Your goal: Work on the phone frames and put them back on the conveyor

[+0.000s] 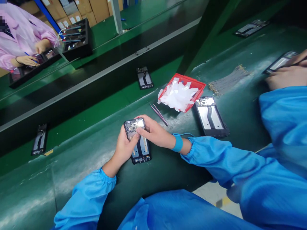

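A black phone frame (140, 150) with its inner parts exposed lies on the green bench in front of me. My left hand (124, 148) grips its left edge, thumb across the upper part. My right hand (155, 132) rests on its top right, fingertips pressing near the camera end. A blue wrist strap (177, 142) circles my right wrist. Both sleeves are blue.
Tweezers (159, 114) lie just right of my hands. A red tray (190, 83) holds white film strips, with another phone frame (211, 116) beside it and small gold-tipped cables (226, 81) beyond. Two frames (144, 77) (39, 139) sit on the conveyor. Co-workers' hands work at far left and right.
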`<state>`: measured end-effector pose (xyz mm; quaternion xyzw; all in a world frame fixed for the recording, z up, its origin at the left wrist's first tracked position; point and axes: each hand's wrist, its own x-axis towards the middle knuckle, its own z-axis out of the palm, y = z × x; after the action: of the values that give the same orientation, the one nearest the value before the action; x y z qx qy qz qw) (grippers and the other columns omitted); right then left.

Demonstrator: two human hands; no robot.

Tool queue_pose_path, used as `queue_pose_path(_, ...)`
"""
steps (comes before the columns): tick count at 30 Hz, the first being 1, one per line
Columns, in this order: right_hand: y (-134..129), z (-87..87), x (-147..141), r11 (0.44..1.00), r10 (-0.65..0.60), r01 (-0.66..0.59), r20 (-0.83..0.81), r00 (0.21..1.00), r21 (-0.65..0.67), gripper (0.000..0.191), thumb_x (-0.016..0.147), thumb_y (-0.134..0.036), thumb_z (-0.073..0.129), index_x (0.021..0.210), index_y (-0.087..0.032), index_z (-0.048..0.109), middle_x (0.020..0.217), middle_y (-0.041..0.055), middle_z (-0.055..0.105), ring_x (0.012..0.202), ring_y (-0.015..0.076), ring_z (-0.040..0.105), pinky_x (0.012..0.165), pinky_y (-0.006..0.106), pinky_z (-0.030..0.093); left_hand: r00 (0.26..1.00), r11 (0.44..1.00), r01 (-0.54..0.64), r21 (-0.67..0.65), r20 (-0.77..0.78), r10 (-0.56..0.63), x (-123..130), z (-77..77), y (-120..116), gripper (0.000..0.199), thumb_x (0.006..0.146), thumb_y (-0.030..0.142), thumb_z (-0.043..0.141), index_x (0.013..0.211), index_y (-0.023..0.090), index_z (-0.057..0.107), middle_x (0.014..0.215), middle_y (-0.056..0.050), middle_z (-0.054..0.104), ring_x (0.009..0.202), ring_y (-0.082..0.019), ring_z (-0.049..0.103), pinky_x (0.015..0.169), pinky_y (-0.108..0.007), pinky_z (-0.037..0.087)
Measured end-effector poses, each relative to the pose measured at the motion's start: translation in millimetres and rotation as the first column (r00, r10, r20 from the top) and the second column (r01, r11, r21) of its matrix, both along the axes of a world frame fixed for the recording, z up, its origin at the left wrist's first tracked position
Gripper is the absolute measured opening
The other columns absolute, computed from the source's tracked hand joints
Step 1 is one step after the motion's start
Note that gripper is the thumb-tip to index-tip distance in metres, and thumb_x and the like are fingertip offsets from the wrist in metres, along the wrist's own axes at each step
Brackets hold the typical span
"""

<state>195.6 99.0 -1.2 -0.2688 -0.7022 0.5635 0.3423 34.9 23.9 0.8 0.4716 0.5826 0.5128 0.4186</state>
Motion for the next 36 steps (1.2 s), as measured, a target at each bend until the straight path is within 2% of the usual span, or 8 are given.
queue_pose_path(5,-4,4.6,0,0.995,-0.02,0.021,-0.01,1.0,0.093,0.042,0.096,-0.027,0.058,0.136,-0.02,0.045,0.12,0.0116,0.064,0.108,0.026,0.067,0.096,0.045,0.058,0.999,0.999,-0.017,0.04,0.036,0.016,1,3.7,0,0.045,0.084,0.041,0.079,0.118,0.02,0.06,0.107,-0.005,0.074,0.096,-0.02,0.071,0.087,-0.032,0.057)
queue_pose_path(12,3,2.0,-1,0.957,0.212,-0.255,-0.267,0.94,-0.137,0.046,0.1,-0.031,0.058,0.143,-0.023,0.044,0.14,0.0112,0.059,0.125,0.0241,0.063,0.115,0.047,0.049,0.985,0.998,-0.049,0.037,0.169,0.042,-4,-5.7,-1,0.043,0.084,0.041,0.079,0.118,0.021,0.063,0.109,-0.005,0.074,0.096,-0.019,0.071,0.088,-0.031,0.057)
queue_pose_path(22,0,1.5,-2,0.965,0.176,-0.217,-0.246,0.953,-0.149,0.04,0.101,-0.036,0.059,0.136,-0.022,0.05,0.13,0.0096,0.064,0.118,0.0219,0.065,0.109,0.043,0.053,0.989,0.993,-0.096,0.064,0.119,0.088,0,-1.3,-1,0.032,0.087,0.037,0.077,0.112,0.021,0.066,0.103,-0.003,0.074,0.091,-0.016,0.069,0.085,-0.027,0.056)
queue_pose_path(26,2,-9.4,-3,0.988,0.076,-0.096,-0.155,0.985,-0.122,0.039,0.099,-0.034,0.062,0.133,-0.022,0.048,0.114,0.0073,0.066,0.096,0.0178,0.069,0.089,0.036,0.063,0.961,0.989,-0.148,0.024,0.238,0.138,-5,-3.1,2,0.037,0.086,0.037,0.076,0.119,0.023,0.065,0.116,-0.004,0.074,0.103,-0.02,0.07,0.093,-0.031,0.056)
queue_pose_path(28,5,-12.3,-2,0.998,-0.059,0.055,-0.09,0.994,-0.042,0.041,0.096,-0.03,0.066,0.134,-0.023,0.049,0.108,0.0058,0.064,0.081,0.0154,0.067,0.07,0.031,0.063,0.933,0.987,-0.159,-0.012,0.326,0.154,-7,-3.2,5,0.04,0.085,0.034,0.076,0.122,0.024,0.064,0.12,-0.005,0.073,0.106,-0.021,0.07,0.094,-0.033,0.056)
queue_pose_path(30,8,-11.0,0,0.968,-0.178,0.179,-0.023,0.984,0.178,0.037,0.097,-0.023,0.063,0.133,-0.024,0.055,0.113,0.0076,0.063,0.087,0.0175,0.068,0.068,0.032,0.063,0.921,0.989,-0.148,-0.032,0.36,0.149,-9,-3.1,7,0.042,0.083,0.03,0.076,0.123,0.025,0.064,0.121,-0.004,0.073,0.107,-0.021,0.07,0.094,-0.032,0.056)
queue_pose_path(33,9,-4.0,4,0.793,-0.26,0.182,0.052,0.964,0.582,0.028,0.102,-0.018,0.055,0.126,-0.027,0.068,0.124,0.01,0.064,0.111,0.0234,0.065,0.088,0.043,0.062,0.939,0.992,-0.122,-0.013,0.322,0.12,-10,-4.2,8,0.045,0.083,0.029,0.076,0.126,0.025,0.063,0.126,-0.004,0.072,0.113,-0.021,0.068,0.1,-0.033,0.053)
queue_pose_path(36,7,1.8,6,0.657,-0.295,0.135,0.088,0.951,0.742,0.024,0.103,-0.019,0.057,0.12,-0.026,0.073,0.122,0.0093,0.068,0.11,0.0242,0.064,0.091,0.044,0.06,0.952,0.997,-0.083,0.008,0.296,0.076,-7,-5.5,6,0.05,0.084,0.032,0.077,0.13,0.026,0.06,0.134,-0.005,0.069,0.12,-0.023,0.066,0.106,-0.036,0.05)
